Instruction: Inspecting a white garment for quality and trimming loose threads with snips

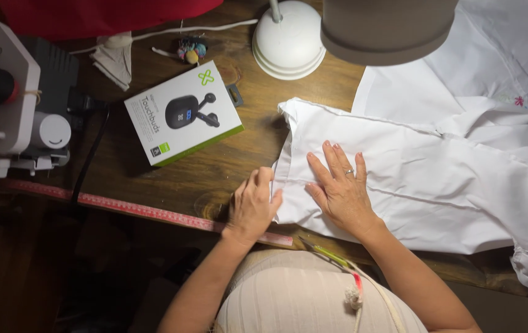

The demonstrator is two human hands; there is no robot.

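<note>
A white garment (436,179) lies spread over the right half of a dark wooden table (215,166). My right hand (340,188) rests flat on the cloth near its left edge, fingers spread, a ring on one finger. My left hand (253,206) pinches the garment's left edge, thumb and fingers closed on the fabric. A red measuring tape (153,213) runs along the table's front edge under my left wrist.
A white box picturing black earbuds (182,113) lies left of the garment. A white lamp base (288,38) and its grey shade (387,28) stand at the back. A sewing machine (11,98) sits far left. Red cloth (97,15) lies at the top.
</note>
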